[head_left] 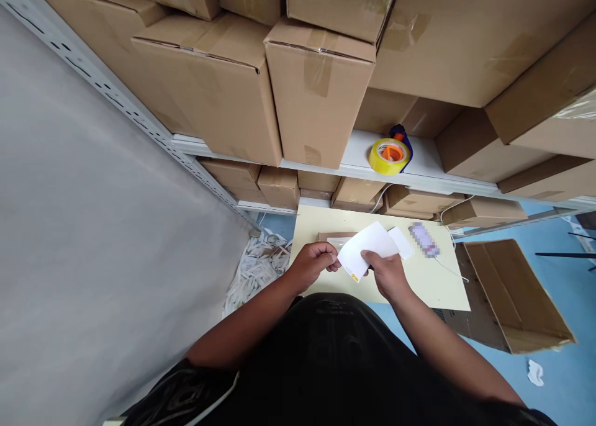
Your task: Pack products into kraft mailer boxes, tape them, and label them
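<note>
A white paper sheet (367,246) with a small yellow mark at its lower corner is held over the cream tabletop (335,218). My right hand (388,274) is closed on its lower right part, the thumb lying on top. At the sheet's left corner, my left hand (314,264) is closed in a pinch that appears to grip the edge. Partly hidden behind the sheet and my left hand lies a flat cardboard box (326,236). Other white paper (401,243) rests just right of the sheet, and a pixelated lilac object (423,240) lies beyond it.
Shelves of cardboard boxes (321,97) rise in front. A yellow tape roll (388,156) in a dispenser sits on the shelf edge. To the right, an open carton (516,295) is on the blue floor. Paper scraps (256,267) are heaped left, beside the grey wall (116,227).
</note>
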The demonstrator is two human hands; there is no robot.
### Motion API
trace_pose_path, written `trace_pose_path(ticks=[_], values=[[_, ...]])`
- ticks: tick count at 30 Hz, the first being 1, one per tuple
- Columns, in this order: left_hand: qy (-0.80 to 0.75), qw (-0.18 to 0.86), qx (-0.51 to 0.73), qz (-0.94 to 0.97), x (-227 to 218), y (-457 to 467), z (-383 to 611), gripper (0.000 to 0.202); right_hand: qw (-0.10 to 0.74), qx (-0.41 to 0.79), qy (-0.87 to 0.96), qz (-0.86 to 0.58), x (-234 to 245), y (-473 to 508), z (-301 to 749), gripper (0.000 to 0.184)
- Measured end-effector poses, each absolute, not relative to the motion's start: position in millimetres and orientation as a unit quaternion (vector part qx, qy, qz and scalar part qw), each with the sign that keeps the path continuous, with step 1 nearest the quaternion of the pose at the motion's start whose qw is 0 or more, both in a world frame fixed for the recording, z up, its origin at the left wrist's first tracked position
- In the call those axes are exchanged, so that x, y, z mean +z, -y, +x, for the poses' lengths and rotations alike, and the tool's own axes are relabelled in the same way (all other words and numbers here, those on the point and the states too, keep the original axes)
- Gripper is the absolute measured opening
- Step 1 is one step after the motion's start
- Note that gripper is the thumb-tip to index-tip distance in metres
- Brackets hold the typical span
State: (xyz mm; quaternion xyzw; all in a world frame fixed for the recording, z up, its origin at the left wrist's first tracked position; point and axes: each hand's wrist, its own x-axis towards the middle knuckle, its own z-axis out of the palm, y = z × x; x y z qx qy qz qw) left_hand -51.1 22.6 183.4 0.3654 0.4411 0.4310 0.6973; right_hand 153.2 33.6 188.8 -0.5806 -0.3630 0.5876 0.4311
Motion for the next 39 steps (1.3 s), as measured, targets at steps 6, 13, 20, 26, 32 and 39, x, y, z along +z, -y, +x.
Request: trace_pose_path(ticks=[6, 13, 20, 26, 32, 39], values=[[-0.449, 0.691, 0.425, 0.374, 181.8, -22.4, -50.9, 0.013, 0.433, 0.582, 0.366, -0.582, 182.9, -32.4, 155.5, 0.019], [-0.452, 0.684, 0.414, 0.395, 185.1, -24.2, -48.0, 0.008, 0.422, 0.585, 0.357, -0.594, 183.1, -30.5, 158.3, 0.019], [-0.443, 0.672, 0.439, 0.4, 180.4, -22.2, -43.5, 0.008, 0.35, 0.673, 0.333, -0.56, 166.8, -32.3, 154.7, 0.045], [-0.485, 0.622, 0.469, 0.397, 176.7, -19.3, -42.2, 0.012, 0.423, 0.327, 0.583, -0.611, 182.1, -25.0, 154.4, 0.057], [-0.511, 0.535, 0.479, 0.473, 174.1, -11.0, -43.9, 0.013, 0.349, 0.403, 0.7, -0.476, 205.7, -22.3, 124.8, 0.011], [-0.538, 0.505, 0.483, 0.471, 170.2, 4.6, -56.4, 0.009, 0.353, 0.423, 0.66, -0.511, 193.6, -20.7, 101.0, 0.017]])
